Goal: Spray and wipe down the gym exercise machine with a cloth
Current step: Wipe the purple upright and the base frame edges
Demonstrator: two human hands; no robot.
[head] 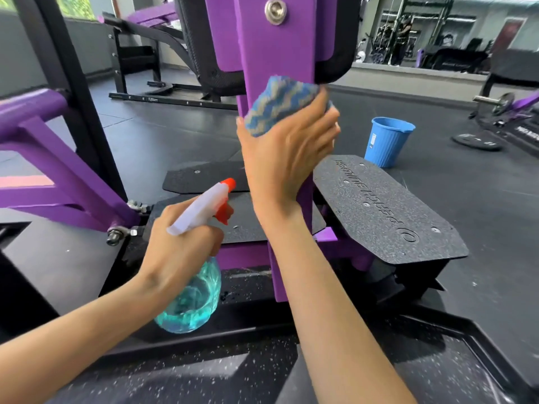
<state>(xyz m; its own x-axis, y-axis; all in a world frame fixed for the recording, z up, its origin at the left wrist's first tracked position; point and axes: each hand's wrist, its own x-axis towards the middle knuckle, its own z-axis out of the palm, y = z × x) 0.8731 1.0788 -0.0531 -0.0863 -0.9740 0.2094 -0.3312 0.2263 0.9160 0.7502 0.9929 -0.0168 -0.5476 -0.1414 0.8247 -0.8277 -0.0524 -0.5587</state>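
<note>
The right hand [287, 153] was raised near the centre, its bare forearm running up from 5 o'clock, fingers curled round a cloth [280, 103]. The left hand [180, 252], lower at 7 o'clock from it, gripped a spray bottle [192, 295] by the neck.

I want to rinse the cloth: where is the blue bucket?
In the head view the blue bucket stands on the dark floor at right, just beyond the far end of the black footplate and right of the purple upright.
</note>
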